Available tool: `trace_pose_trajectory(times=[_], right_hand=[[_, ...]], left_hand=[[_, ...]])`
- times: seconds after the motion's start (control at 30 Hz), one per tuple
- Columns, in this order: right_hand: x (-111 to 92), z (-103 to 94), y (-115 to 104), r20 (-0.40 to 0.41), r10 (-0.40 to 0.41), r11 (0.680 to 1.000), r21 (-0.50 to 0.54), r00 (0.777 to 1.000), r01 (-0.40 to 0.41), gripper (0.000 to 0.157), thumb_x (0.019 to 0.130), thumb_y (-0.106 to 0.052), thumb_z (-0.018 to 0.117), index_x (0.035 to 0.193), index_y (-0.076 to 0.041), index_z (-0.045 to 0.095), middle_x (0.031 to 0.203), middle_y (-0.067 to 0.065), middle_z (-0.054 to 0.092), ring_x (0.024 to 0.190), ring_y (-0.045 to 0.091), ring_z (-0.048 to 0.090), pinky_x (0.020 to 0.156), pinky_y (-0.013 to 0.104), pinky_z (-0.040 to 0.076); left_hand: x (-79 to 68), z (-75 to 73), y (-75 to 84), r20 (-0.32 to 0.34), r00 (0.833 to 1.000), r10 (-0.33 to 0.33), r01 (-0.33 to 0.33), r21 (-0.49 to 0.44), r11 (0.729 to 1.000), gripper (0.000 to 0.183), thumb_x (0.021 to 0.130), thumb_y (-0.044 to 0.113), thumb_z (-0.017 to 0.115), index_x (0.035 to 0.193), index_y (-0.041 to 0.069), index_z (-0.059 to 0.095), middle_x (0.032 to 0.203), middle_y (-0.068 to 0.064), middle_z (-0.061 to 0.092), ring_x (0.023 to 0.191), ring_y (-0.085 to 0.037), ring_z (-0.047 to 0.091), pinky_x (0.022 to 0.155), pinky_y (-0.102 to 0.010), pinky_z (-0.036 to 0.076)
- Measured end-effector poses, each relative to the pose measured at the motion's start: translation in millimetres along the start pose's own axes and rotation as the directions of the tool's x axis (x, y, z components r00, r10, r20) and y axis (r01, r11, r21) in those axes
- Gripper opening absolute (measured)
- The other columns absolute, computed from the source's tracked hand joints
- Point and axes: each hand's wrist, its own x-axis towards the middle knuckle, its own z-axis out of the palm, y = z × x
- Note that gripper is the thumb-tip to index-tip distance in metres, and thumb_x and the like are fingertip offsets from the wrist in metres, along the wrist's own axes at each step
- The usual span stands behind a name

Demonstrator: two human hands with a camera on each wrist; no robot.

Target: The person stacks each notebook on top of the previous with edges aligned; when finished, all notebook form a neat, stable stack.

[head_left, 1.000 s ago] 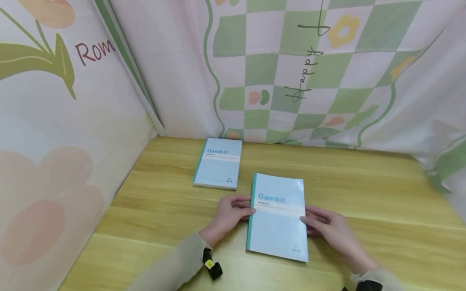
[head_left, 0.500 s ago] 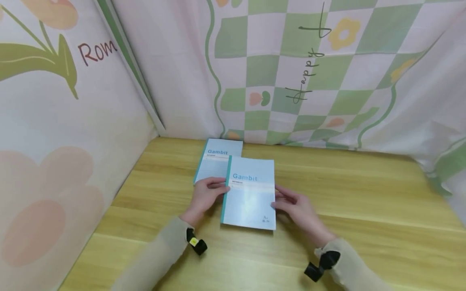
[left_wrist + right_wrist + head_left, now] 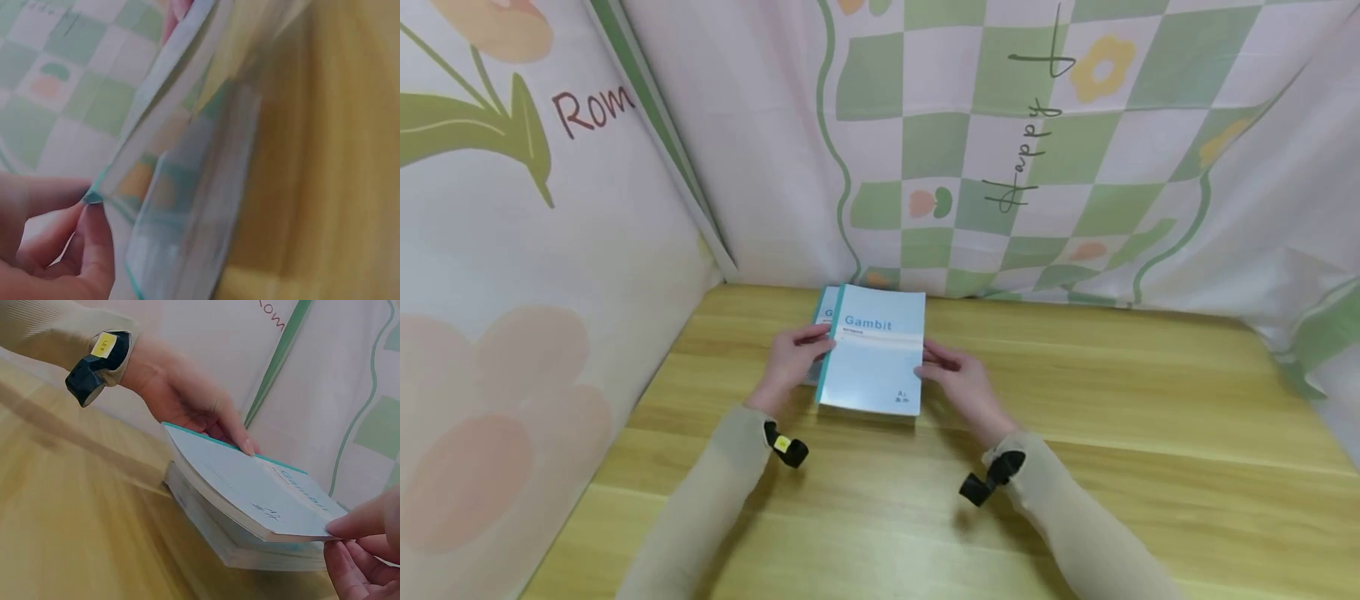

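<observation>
A light-blue "Gambit" notebook [image 3: 874, 367] with a teal spine is held between both hands in the head view. My left hand [image 3: 792, 360] pinches its spine edge, thumb on the cover. On the opposite edge, my right hand [image 3: 961, 382] pinches it between thumb and fingers. Beneath lies a second, matching notebook [image 3: 822, 310], mostly hidden, its left strip showing. The right wrist view shows the upper notebook [image 3: 237, 481] tilted over the lower notebook [image 3: 212, 528], with a gap at the near side. In the left wrist view my left hand's fingertips [image 3: 94, 219] grip the teal spine.
A wooden table [image 3: 880, 517] carries the notebooks, which are near its back edge. Behind them hangs a green-and-white checked curtain [image 3: 936, 142]. A flower-printed cloth wall [image 3: 512, 267] stands along the left side. Each wrist wears a black camera strap.
Both hands have carried the upper notebook left and away from the body, from the table's front middle to over the second notebook, which is now mostly covered.
</observation>
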Motion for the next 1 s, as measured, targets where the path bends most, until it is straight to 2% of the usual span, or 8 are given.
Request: trace_pose_trajectory(times=[0.13,0.33,0.53,0.73,1.0], right_hand=[[15.3,12.9,-7.2,-0.012,-0.003,0.999,0.053,1.0,0.004,0.054,0.095,-0.009,0.072,0.146,-0.005,0.054,0.134,0.012,0.064,0.123,0.022,0.057,0.106,0.036,0.045],[32.6,30.1,-14.8,-0.015,-0.008,0.996,0.091,1.0,0.009,0.055,0.092,-0.004,0.073,0.144,-0.001,0.055,0.132,0.014,0.065,0.121,0.021,0.059,0.105,0.035,0.045],[44.3,40.4,-10.3,-0.01,0.009,0.997,0.075,1.0,-0.008,0.061,0.088,0.003,0.072,0.145,0.0,0.053,0.134,0.016,0.063,0.122,0.023,0.058,0.105,0.034,0.044],[47.8,48.7,-6.6,-0.011,-0.014,0.999,0.03,1.0,0.014,0.062,0.087,0.007,0.07,0.146,0.0,0.053,0.133,0.019,0.062,0.12,0.027,0.059,0.101,0.035,0.048],[52.4,54.2,3.2,-0.027,-0.029,1.0,-0.005,0.999,0.029,0.062,0.087,0.01,0.07,0.146,0.001,0.052,0.134,0.02,0.061,0.119,0.03,0.06,0.098,0.037,0.051]], left_hand=[[13.0,-9.8,1.8,0.002,1.0,-0.022,0.022,0.002,1.0,0.039,0.097,0.007,0.069,0.136,0.007,0.065,0.129,-0.012,0.065,0.119,-0.024,0.058,0.103,-0.039,0.047],[28.9,-16.8,-1.0,-0.053,0.998,-0.034,0.036,0.049,0.998,0.041,0.098,0.008,0.068,0.139,0.008,0.063,0.133,-0.011,0.064,0.12,-0.024,0.057,0.103,-0.039,0.046],[41.1,-19.1,-9.0,-0.085,0.994,-0.062,0.069,0.085,0.994,0.041,0.098,0.01,0.068,0.139,0.012,0.063,0.134,-0.007,0.063,0.122,-0.022,0.056,0.103,-0.038,0.046],[47.8,-20.1,-15.9,-0.066,0.997,-0.035,0.043,0.123,0.991,0.043,0.099,0.006,0.065,0.141,0.01,0.061,0.133,-0.01,0.063,0.117,-0.025,0.057,0.1,-0.039,0.048],[49.0,-20.4,-21.6,-0.044,0.999,-0.002,0.01,0.185,0.983,0.044,0.101,0.007,0.061,0.145,0.009,0.056,0.138,-0.012,0.059,0.12,-0.026,0.055,0.102,-0.04,0.047]])
